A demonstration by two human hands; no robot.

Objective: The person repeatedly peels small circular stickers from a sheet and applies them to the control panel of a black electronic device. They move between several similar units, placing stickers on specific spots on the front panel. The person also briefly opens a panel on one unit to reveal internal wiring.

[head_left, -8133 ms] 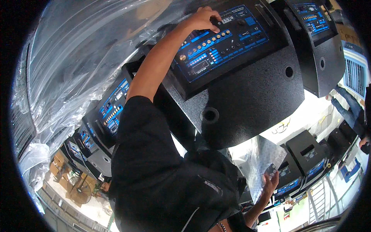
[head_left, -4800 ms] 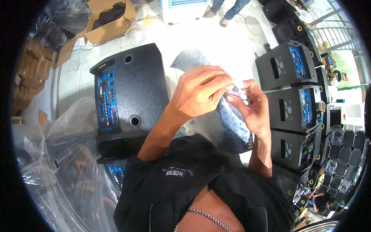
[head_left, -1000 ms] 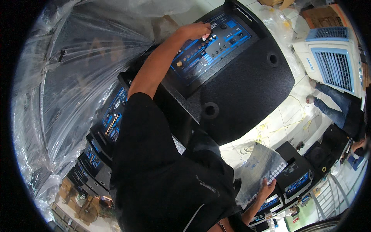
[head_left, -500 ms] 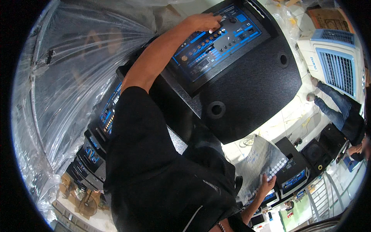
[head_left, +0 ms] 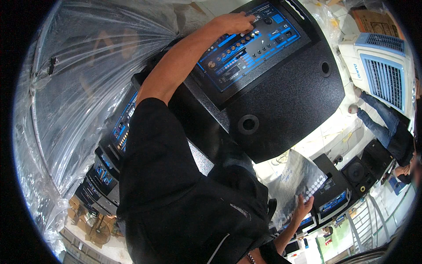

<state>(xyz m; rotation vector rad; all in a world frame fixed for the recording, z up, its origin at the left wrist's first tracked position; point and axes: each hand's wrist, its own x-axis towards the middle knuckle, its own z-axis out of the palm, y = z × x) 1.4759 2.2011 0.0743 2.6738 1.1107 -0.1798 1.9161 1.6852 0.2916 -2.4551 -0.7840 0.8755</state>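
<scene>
A large black speaker box (head_left: 299,94) lies tilted before me, its blue-marked control panel (head_left: 246,66) facing up. My left hand (head_left: 239,23) rests at the panel's upper edge, fingers curled and pressed together beside the row of knobs (head_left: 241,45). Whatever its fingertips may hold is hidden. Low on the right, my right hand (head_left: 304,206) grips a shiny sheet of stickers (head_left: 290,180) by its edge. Round white stickers (head_left: 315,188) run along that edge, and handwriting marks the sheet's middle.
Clear plastic sheeting (head_left: 92,79) drapes over the left side. More speaker boxes (head_left: 103,176) stand at lower left, others (head_left: 358,171) at right. A white and blue air cooler (head_left: 373,66) stands at upper right. A person (head_left: 387,119) is at the far right.
My left hand has shifted slightly right along the panel, and a small white spot at its fingertips no longer shows. My right hand still holds the sheet, tilted a little differently.
</scene>
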